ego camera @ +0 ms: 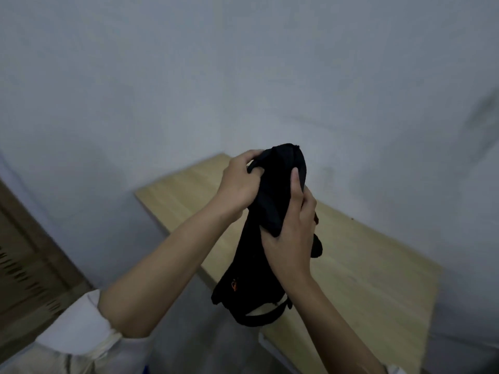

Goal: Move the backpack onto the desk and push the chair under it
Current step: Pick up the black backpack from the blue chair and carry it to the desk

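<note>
Against a pale grey wall (243, 63), in the corner of the room, the light wooden surface (364, 265) runs away to the right with nothing lying on the part that shows. That bare top is probably why the bag is being brought in here, since it can go down anywhere without shifting other things. At the left edge a brown door (24, 252) with slats stands blurred. No chair shows, so pushing it under is judged to be a later step.

The black backpack (270, 211) hangs in the air over the near edge of the surface, not yet resting on it as far as can be told. Its body droops long and narrow, which suggests it is nearly empty and soft. A strap (264, 317) loops loose at the bottom, with a small orange mark on the fabric above it.

The left hand (240, 182) has its grip curled tight around the top handle, likely to take the weight. The right hand (294, 233) has its grip pressed together on the fabric lower down, thumb lying along the bag, seemingly to steady it and guide where it lands. A white rolled sleeve (81, 327) shows on the left forearm.
</note>
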Action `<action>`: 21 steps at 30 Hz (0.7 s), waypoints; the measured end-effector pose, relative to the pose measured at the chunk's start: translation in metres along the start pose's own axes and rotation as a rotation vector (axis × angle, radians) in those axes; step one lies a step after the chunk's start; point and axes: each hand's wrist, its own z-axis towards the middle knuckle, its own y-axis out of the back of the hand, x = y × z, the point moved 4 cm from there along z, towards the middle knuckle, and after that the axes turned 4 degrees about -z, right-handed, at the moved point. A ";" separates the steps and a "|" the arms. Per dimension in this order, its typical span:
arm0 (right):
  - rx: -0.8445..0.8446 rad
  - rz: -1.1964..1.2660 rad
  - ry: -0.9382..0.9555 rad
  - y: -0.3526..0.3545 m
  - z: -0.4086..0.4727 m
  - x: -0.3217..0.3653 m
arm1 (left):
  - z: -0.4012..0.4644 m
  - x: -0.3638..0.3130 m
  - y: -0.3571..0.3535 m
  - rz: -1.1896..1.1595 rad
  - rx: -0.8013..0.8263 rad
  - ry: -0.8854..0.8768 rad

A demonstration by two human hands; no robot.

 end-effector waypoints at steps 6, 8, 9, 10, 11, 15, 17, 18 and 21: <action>-0.105 -0.225 -0.001 0.034 0.053 -0.072 | 0.045 0.007 -0.092 -0.116 0.155 -0.008; -0.087 -0.308 0.005 0.039 0.068 -0.094 | 0.057 0.016 -0.111 -0.176 0.180 0.010; -0.064 -0.331 0.011 0.039 0.073 -0.103 | 0.063 0.022 -0.116 -0.200 0.187 0.016; -0.036 -0.350 0.018 0.037 0.079 -0.112 | 0.070 0.031 -0.120 -0.216 0.194 0.019; -0.002 -0.373 0.018 0.033 0.084 -0.124 | 0.080 0.043 -0.124 -0.221 0.203 0.030; 0.288 -0.470 0.002 -0.004 0.080 -0.168 | 0.102 0.109 -0.123 -0.083 0.216 0.181; 0.427 -0.480 -0.020 -0.028 0.066 -0.192 | 0.112 0.146 -0.121 0.048 0.226 0.251; 0.455 -0.483 -0.025 -0.039 0.062 -0.201 | 0.121 0.161 -0.118 0.114 0.228 0.263; 0.455 -0.514 -0.005 -0.067 0.055 -0.215 | 0.153 0.187 -0.106 0.300 0.206 0.230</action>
